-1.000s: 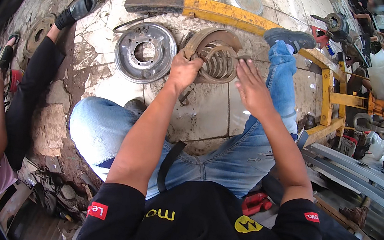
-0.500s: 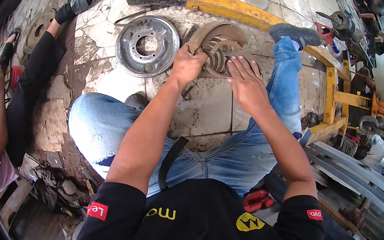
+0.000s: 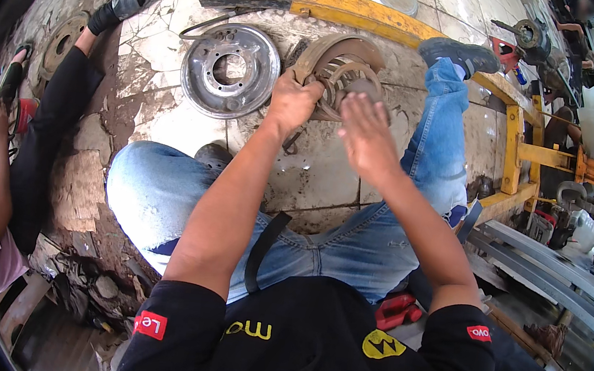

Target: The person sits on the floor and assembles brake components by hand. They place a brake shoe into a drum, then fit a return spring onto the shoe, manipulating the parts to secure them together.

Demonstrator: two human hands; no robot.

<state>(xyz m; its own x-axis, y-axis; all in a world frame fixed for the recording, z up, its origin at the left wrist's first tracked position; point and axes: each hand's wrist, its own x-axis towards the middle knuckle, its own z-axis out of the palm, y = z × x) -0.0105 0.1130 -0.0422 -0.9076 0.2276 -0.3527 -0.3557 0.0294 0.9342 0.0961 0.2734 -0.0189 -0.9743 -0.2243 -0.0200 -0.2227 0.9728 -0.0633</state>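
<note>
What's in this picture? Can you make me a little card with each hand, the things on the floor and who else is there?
Left hand: closed in a grip on a curved brown metal piece
Right hand: open, fingers blurred, by a brown roundish piece; touching or not, I can't tell
Left of the curved piece: silver disc with a hole in its middle
Beyond them: yellow metal beam
Floor: dirty tiles
Someone else: person in black trousers, far left

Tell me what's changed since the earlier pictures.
Your right hand has moved left, toward your left hand; blur hides whether it touches anything. Your left hand still grips the curved brown part, and the round metal plate still lies to its left.
</note>
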